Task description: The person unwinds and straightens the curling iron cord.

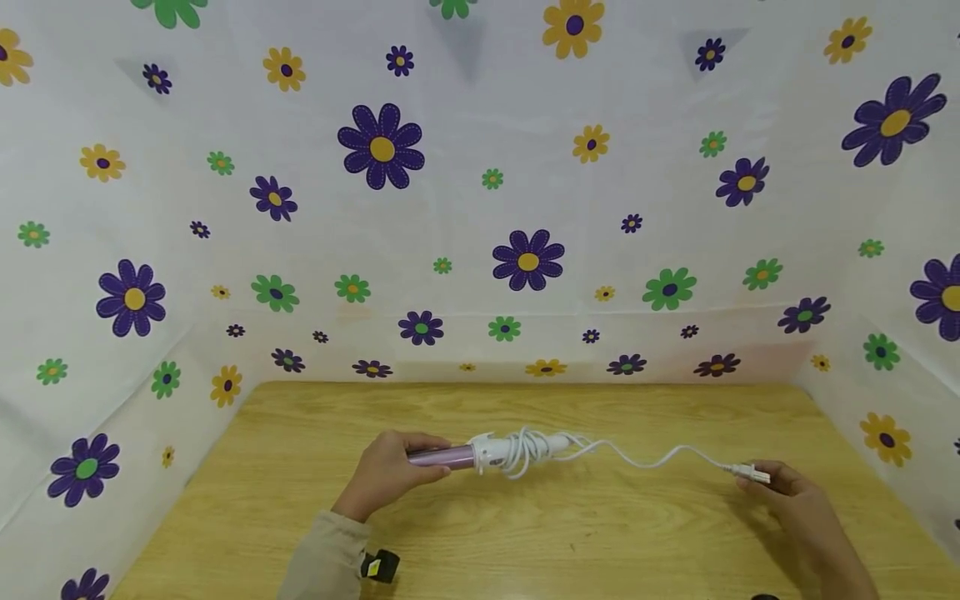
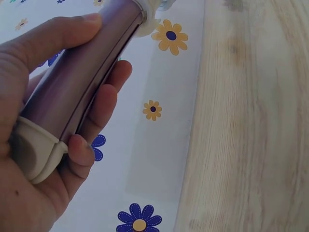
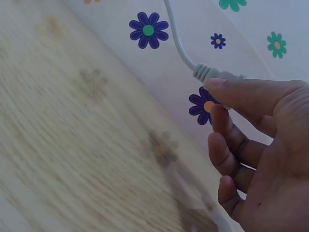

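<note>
A curling iron (image 1: 491, 452) with a purple barrel and white handle is held roughly level above the table. My left hand (image 1: 396, 473) grips it by the barrel (image 2: 79, 72), fingers curled round, as the left wrist view shows up close. White cord (image 1: 525, 450) is wound in loops about the handle, and a loose wavy length runs off to the right. At that end my right hand (image 1: 798, 512) pinches the white plug (image 1: 750, 474), its prongs pointing right. In the right wrist view, thumb and fingers hold the plug (image 3: 207, 73), whose far part the thumb partly hides.
Below both hands lies a wood-grain table (image 1: 525, 533). A white sheet with printed flowers (image 1: 465, 225) stands along the table's back and both sides. A small black object (image 1: 382, 566) shows beside the left sleeve (image 1: 326, 558).
</note>
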Motion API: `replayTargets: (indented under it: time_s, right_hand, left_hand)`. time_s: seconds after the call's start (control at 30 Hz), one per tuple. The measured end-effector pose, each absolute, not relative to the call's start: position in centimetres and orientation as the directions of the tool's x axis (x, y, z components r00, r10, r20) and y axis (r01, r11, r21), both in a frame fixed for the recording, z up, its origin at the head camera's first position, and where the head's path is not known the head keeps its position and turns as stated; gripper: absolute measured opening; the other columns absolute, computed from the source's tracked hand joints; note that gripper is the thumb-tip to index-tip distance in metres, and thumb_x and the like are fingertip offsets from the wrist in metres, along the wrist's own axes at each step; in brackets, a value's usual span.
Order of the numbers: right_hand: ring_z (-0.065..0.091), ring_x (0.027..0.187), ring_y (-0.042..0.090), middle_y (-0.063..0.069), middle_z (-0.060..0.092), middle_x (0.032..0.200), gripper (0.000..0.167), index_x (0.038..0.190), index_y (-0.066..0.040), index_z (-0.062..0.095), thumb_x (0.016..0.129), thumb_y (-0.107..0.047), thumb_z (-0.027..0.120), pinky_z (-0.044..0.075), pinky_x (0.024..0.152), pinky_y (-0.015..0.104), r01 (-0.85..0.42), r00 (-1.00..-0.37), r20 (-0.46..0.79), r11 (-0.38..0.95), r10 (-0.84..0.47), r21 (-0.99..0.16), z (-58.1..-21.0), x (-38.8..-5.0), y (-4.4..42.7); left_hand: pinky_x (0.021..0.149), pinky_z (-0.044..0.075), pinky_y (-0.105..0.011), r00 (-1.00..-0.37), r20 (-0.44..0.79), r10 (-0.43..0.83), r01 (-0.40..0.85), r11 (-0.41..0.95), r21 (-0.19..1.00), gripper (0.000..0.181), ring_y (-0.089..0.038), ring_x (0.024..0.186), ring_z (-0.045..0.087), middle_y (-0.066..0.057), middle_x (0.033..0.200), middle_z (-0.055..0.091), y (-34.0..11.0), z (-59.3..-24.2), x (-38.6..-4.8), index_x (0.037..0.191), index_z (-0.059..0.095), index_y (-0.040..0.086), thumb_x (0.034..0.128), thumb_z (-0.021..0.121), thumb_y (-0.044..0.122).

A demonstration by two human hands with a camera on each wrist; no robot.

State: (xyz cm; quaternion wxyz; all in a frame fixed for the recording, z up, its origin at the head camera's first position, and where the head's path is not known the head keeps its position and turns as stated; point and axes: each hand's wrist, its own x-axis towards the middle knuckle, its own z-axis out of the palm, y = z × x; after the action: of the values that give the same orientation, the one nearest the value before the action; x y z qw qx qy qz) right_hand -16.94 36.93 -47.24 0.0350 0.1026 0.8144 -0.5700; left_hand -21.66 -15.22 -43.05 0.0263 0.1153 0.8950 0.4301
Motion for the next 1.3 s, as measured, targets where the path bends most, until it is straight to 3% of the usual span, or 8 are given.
replayTargets:
  time_s: [0.2,0.5,0.67,0.9,1.1,1.3]
  right_hand:
    - [0.055,0.084,-0.005,-0.028,0.059,0.09,0.009,0.103,-0.03,0.066,0.095,-0.029,0.062,0.048,0.073,0.02,0.166,-0.985,-0.14,0.383,0.096,-0.909,-47.3,-17.0,36.5]
    - [0.057,0.088,-0.003,-0.024,0.064,0.093,0.016,0.107,-0.026,0.067,0.099,-0.018,0.055,0.047,0.073,0.016,0.074,-0.996,-0.062,0.244,0.058,-0.967,-47.1,-16.9,36.5]
    - [0.058,0.085,-0.006,-0.027,0.061,0.09,0.017,0.111,-0.024,0.065,0.096,-0.028,0.06,0.048,0.073,0.016,0.139,-0.989,-0.112,0.363,0.095,-0.921,-47.3,-17.1,36.3]
    - [0.053,0.081,-0.007,-0.018,0.06,0.092,0.05,0.125,0.004,0.056,0.092,-0.033,0.065,0.047,0.072,0.019,0.195,-0.98,-0.173,0.578,0.094,-0.793,-47.4,-17.4,36.4]
    - [0.051,0.081,-0.002,0.0,0.062,0.1,0.049,0.122,0.005,0.055,0.093,-0.034,0.063,0.044,0.071,0.021,0.187,-0.98,-0.183,0.679,0.079,-0.71,-47.7,-17.5,36.2]
    - [0.05,0.079,0.0,0.007,0.062,0.102,0.045,0.121,0.006,0.055,0.094,-0.03,0.063,0.044,0.069,0.022,0.151,-0.986,-0.153,0.719,0.063,-0.679,-48.2,-17.4,36.0]
  left_hand:
    - [0.067,0.05,-0.031,-0.972,0.045,0.23,0.178,0.6,0.78,0.031,-0.014,0.078,0.061,-0.006,0.101,0.073,-15.2,-43.1,-21.7,0.102,0.076,0.022,0.0738,0.082,0.032]
    - [0.069,0.05,-0.03,-0.974,0.034,0.223,0.163,0.589,0.792,0.032,-0.015,0.08,0.062,-0.006,0.103,0.073,-15.2,-43.0,-21.7,0.103,0.076,0.02,0.0739,0.083,0.031]
    - [0.069,0.051,-0.03,-0.97,0.023,0.24,0.164,0.586,0.794,0.032,-0.014,0.08,0.062,-0.006,0.103,0.073,-15.2,-43.2,-21.6,0.103,0.076,0.019,0.0739,0.083,0.031]
    - [0.067,0.051,-0.031,-0.972,0.011,0.235,0.15,0.585,0.797,0.032,-0.015,0.08,0.062,-0.007,0.104,0.072,-15.2,-43.4,-21.9,0.103,0.076,0.022,0.0737,0.083,0.033]
    - [0.069,0.051,-0.031,-0.969,0.007,0.248,0.152,0.571,0.807,0.032,-0.015,0.081,0.062,-0.006,0.105,0.072,-15.2,-43.6,-22.0,0.103,0.076,0.021,0.0739,0.083,0.033]
    - [0.069,0.05,-0.031,-0.967,0.008,0.255,0.159,0.578,0.8,0.031,-0.015,0.081,0.062,-0.005,0.106,0.072,-15.3,-44.1,-22.0,0.102,0.076,0.023,0.0738,0.082,0.034]
